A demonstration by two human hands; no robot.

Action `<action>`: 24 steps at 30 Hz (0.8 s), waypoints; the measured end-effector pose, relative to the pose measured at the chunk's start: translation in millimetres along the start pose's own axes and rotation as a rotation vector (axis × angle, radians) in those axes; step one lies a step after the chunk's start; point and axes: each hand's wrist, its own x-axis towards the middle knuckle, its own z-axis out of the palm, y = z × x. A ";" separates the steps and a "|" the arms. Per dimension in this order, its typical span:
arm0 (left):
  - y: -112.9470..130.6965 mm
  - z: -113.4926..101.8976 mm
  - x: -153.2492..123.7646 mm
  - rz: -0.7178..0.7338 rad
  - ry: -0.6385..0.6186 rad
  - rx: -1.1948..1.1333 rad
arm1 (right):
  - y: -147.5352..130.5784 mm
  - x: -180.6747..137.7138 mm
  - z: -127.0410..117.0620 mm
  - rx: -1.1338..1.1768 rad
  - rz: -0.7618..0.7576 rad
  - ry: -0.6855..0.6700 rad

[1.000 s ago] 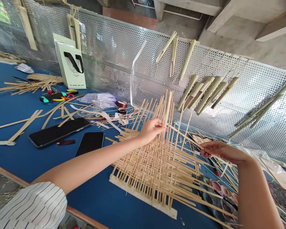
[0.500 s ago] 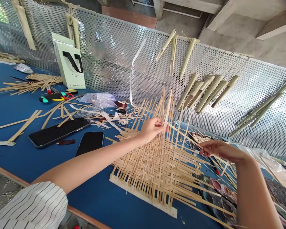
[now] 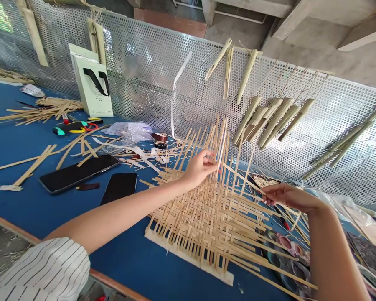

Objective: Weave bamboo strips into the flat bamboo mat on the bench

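A partly woven mat of pale bamboo strips [image 3: 197, 213] lies on the blue table, its near edge along a pale strip of tape [image 3: 188, 257]. At the mat's far side my left hand [image 3: 202, 167] is closed around several upright bamboo strips, lifting them off the surface. My right hand [image 3: 278, 196], to the right of the mat, pinches the end of a thin bamboo strip [image 3: 242, 180]. That strip runs leftward toward the raised strips. Just where it passes among them is hidden by the strips and my left fingers.
Two dark phones [image 3: 80, 172] lie left of the mat. Behind them are pliers [image 3: 70, 127], a plastic bag [image 3: 128, 130] and loose strips. A pale box [image 3: 92, 83] stands against the perforated metal screen [image 3: 150, 75]. A paint palette [image 3: 285, 255] sits at the right.
Both hands keep their grips and have hardly moved. The raised bamboo strips have shifted slightly to the right, and the view has moved very slightly.
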 end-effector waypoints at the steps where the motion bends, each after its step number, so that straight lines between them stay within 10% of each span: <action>1: 0.1 0.0 0.4 -0.008 0.002 0.000 | -0.1 0.6 0.4 -0.002 -0.005 0.003; 24: 13.0 0.5 4.7 -0.171 -0.083 -0.212 | -5.7 4.0 5.6 -0.010 -0.011 0.007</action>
